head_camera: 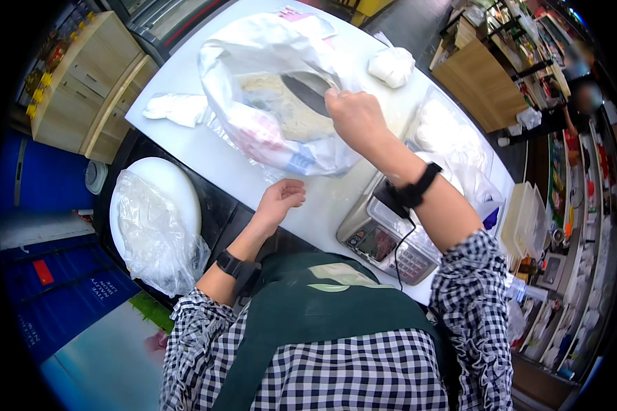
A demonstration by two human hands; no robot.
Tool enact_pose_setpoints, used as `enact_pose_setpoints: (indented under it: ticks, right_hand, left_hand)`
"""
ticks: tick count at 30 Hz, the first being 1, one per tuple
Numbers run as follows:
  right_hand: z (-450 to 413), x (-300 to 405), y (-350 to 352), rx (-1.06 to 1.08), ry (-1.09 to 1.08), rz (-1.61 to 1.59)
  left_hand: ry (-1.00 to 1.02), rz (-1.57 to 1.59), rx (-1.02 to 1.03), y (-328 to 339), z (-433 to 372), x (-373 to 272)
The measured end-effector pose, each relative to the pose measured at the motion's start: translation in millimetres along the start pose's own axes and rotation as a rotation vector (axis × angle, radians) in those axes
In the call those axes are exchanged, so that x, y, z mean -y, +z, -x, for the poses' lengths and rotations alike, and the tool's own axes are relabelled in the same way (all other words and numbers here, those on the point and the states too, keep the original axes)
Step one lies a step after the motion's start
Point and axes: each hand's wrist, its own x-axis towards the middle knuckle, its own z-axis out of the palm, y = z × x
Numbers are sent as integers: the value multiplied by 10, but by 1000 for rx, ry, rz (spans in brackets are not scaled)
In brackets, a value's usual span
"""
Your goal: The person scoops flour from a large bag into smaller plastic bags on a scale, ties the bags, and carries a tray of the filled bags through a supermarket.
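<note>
My right hand point(357, 120) is closed on the handle end of a metal scoop point(307, 92), whose dark, shiny bowl lies over pale flour-like powder point(280, 108). The powder is inside a large open white plastic bag point(221, 105) with red and blue printing, its rim rolled outward. Below the bag's near edge, my left hand point(284, 199) hovers with loosely curled fingers and holds nothing. A digital scale point(385, 246) with a keypad stands under my right forearm, a clear container on or against it.
The white tabletop point(177, 138) carries a knotted white bag point(392, 67), a folded white bag point(176, 109) and a clear container of white bags point(445, 128). At left, clear plastic point(151, 226) covers a round white board point(187, 192). A person point(565, 118) stands far right near shelves.
</note>
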Motion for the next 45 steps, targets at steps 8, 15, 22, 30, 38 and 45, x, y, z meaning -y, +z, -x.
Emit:
enact_pose_setpoints:
  ticks: [8, 15, 22, 30, 38, 45]
  right_hand:
    - [-14, -173, 657, 274, 66, 101]
    - [105, -110, 541, 306, 190, -61]
    - [65, -135, 637, 268, 24, -148]
    - [25, -207, 497, 175, 328, -345]
    - [36, -479, 400, 84, 812, -634]
    - [-32, -249, 178, 112, 459, -384]
  left_hand:
    - [57, 413, -16, -26, -832, 232]
    - [343, 153, 16, -91, -1163, 514]
    - [372, 108, 114, -97, -1161, 348]
    - [109, 441, 32, 4, -1088, -44]
    - [-48, -40, -30, -18, -1311, -477]
    - [17, 120, -48, -22, -1267, -364]
